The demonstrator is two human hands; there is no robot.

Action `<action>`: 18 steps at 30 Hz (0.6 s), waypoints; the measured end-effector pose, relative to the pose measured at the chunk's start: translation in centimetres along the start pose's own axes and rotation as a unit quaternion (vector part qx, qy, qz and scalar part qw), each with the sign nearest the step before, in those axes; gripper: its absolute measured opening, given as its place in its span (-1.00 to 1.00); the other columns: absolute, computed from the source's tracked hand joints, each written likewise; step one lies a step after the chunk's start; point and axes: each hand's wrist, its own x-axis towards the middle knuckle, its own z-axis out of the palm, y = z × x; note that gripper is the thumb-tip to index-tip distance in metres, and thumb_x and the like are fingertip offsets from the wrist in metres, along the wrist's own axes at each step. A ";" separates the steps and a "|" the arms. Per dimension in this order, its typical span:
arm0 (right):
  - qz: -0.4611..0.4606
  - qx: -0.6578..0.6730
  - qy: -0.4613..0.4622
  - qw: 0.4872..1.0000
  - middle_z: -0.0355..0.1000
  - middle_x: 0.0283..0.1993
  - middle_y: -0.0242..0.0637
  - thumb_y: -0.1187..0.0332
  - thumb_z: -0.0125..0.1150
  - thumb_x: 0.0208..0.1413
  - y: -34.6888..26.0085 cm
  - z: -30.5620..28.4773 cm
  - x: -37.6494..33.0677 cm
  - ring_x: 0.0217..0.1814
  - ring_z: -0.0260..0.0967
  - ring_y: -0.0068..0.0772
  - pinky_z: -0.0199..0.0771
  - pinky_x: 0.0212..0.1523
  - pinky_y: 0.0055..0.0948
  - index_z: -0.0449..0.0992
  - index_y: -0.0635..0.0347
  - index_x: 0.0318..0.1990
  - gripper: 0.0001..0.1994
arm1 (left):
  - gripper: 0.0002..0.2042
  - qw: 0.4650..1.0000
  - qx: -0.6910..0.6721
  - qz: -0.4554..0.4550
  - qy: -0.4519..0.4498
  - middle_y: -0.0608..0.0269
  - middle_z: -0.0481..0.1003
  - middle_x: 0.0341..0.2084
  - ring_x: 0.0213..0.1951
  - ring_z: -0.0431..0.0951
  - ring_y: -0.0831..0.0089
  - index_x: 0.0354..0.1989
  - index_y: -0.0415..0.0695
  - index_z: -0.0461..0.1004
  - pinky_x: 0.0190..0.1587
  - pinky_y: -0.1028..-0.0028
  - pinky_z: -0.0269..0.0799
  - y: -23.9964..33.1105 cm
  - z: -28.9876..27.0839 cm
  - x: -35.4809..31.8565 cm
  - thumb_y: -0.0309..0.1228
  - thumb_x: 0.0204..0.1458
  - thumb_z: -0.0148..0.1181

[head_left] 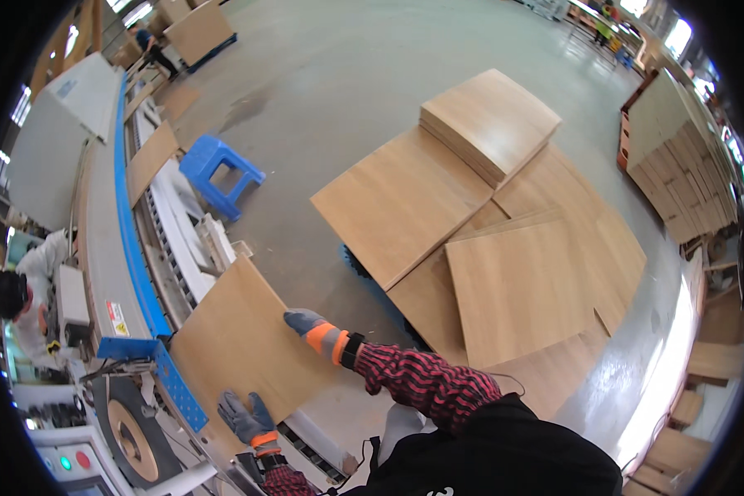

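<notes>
A flat wooden panel [241, 341] lies at the feed side of a long machine, its left edge against a blue perforated guide plate [182, 387]. My right hand [307, 322], in a grey and orange work glove, holds the panel's right edge. Near the panel's close edge, my left hand [246, 420] rests in a matching glove with its fingers spread. Beneath that hand, part of another wooden surface [217, 440] shows. The undersides of both hands are hidden.
The machine's blue-edged beam [136, 248] runs away on the left, with another panel [151, 161] farther along. A blue stool [220, 175] stands beside it. Stacked panels [521, 281] lie to my right. A person [37, 289] is across the machine.
</notes>
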 end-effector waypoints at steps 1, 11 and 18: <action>-0.135 -0.072 0.023 0.988 0.37 -0.17 -0.07 0.14 -0.10 0.06 0.1 -0.7 0.7 -0.13 0.28 -0.13 0.24 -0.11 -0.35 0.38 0.30 -0.21 -0.64 | -0.47 1.000 0.001 0.001 -0.003 -0.17 0.22 -0.03 0.05 0.15 -0.01 -0.06 -0.37 0.24 0.14 0.18 -0.05 -0.2 0.6 1.2 -0.13 -0.08 0.00; 0.107 -0.652 0.427 0.617 0.32 -0.19 0.02 0.33 -0.01 -0.15 1.5 -35.7 -17.5 -0.05 0.21 -0.02 0.19 -0.04 -0.19 0.43 0.05 -0.26 -0.77 | -0.52 0.996 0.035 0.009 0.080 -0.16 0.21 -0.03 0.00 0.18 -0.04 -0.07 -0.30 0.27 0.06 0.15 0.07 -4.4 4.7 11.4 -0.12 -0.02 -0.04; 0.290 -0.404 0.721 0.483 0.25 -0.02 0.06 -0.13 0.02 -0.20 4.4 -51.9 -35.4 0.10 0.11 -0.01 0.05 0.12 -0.25 0.30 0.33 -0.06 -0.32 | -0.63 0.942 -0.289 0.062 0.160 -0.06 0.32 -0.15 -0.05 0.31 0.16 -0.08 -0.28 0.27 0.00 0.28 0.21 17.4 3.5 6.8 -0.30 0.00 0.00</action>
